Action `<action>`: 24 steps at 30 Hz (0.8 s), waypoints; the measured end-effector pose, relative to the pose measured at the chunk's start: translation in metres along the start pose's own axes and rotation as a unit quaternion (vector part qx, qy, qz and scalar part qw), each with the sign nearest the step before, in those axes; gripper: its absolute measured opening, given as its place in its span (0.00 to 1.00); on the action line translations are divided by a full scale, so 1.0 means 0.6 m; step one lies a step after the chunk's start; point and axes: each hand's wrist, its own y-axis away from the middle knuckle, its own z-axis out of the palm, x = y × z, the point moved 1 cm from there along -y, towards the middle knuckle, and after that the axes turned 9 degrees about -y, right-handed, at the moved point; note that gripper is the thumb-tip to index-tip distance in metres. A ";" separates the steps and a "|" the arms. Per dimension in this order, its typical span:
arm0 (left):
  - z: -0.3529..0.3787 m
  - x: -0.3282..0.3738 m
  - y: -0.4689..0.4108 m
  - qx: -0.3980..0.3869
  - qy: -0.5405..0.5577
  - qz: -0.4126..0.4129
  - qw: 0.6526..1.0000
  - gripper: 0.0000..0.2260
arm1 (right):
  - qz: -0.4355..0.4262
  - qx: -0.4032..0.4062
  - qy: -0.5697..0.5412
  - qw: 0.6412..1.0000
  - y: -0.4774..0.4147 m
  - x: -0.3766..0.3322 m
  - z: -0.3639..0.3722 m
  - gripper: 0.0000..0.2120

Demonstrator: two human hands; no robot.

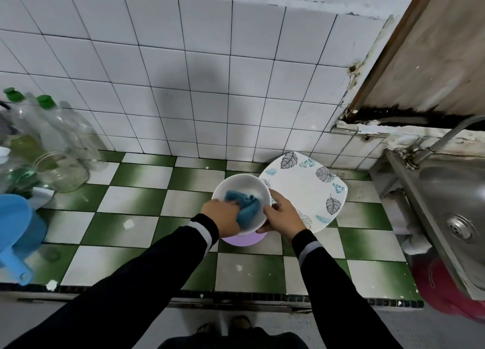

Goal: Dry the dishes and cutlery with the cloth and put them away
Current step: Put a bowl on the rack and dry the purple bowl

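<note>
— Where's the bowl (245,184)?
— Over the table (131,199), right grip (283,216) clasping its rim; left grip (221,221) bunches the cloth (245,205) inside.
— Advice?
— Turn the bowl against the cloth; the base, probably damp, sits hidden below both grips.

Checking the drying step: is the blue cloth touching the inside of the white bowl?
Touching. The head view shows the left hand holding the blue cloth bunched against the inside of the white bowl.
</note>
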 end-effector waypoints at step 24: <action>-0.024 -0.005 0.030 0.103 0.409 0.033 0.906 0.14 | 0.083 -0.003 -0.069 0.994 -0.033 -0.035 -0.028 0.08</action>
